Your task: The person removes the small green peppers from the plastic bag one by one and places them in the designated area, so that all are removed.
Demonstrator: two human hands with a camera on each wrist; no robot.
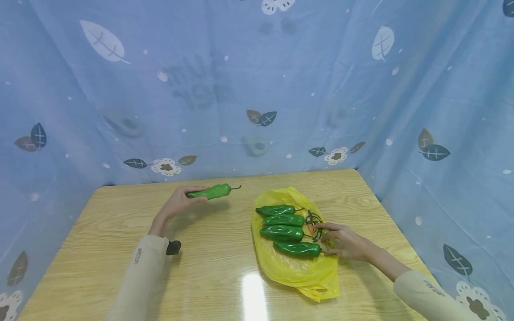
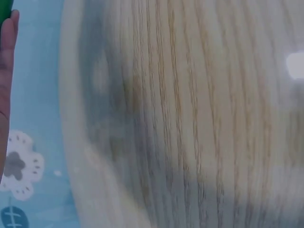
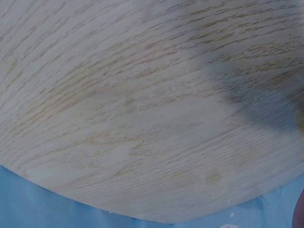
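A long green pepper [image 1: 217,191] is gripped by my left hand [image 1: 180,200] above the left part of the table, its thin stem pointing right. In the left wrist view, only a sliver of that pepper [image 2: 4,9] and some fingers show at the left edge. My right hand [image 1: 349,243] is at the right side of a yellow plastic bag [image 1: 289,269], index finger extended toward a cluster of dark curled stems [image 1: 314,219], thumb apart from it near the front pepper's stem end. Several darker green peppers [image 1: 283,233] lie in a column on the bag, stems toward the right hand.
The wooden table [image 1: 213,267] extends around the bag, with a bright light reflection [image 1: 254,296] in front. A blue patterned curtain [image 1: 225,89] hangs behind the table and along both sides. A small black object [image 1: 173,247] sits at the left sleeve cuff.
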